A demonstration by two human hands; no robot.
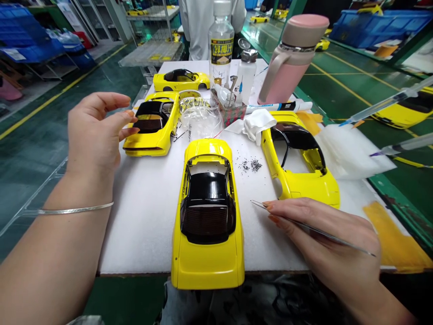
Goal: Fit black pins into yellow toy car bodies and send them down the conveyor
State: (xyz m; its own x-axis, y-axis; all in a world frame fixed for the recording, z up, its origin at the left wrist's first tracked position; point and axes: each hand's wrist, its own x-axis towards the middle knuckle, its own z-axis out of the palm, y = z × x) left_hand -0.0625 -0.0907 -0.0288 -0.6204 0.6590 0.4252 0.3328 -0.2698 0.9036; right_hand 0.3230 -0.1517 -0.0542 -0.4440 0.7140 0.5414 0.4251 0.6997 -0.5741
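My left hand [98, 122] is raised at the left with its fingers apart, overlapping the side of a yellow car shell with a black roof [149, 143]; I see nothing held in it. My right hand [324, 230] grips metal tweezers [314, 229], whose tips point left over the white board. A second yellow car shell [208, 266] lies at the front middle, between my hands. Tiny black pieces [255, 165] are scattered to its right. Just beyond my right hand lies another yellow shell [304, 183].
At the back of the white board [135, 234] stand a clear bottle [221, 45], a pink flask [287, 67] and a small box of tools [233, 113]. A white cloth [255, 124], plastic bags [203, 119] and another yellow shell [176, 82] lie nearby. Syringes [389, 106] jut in from the right.
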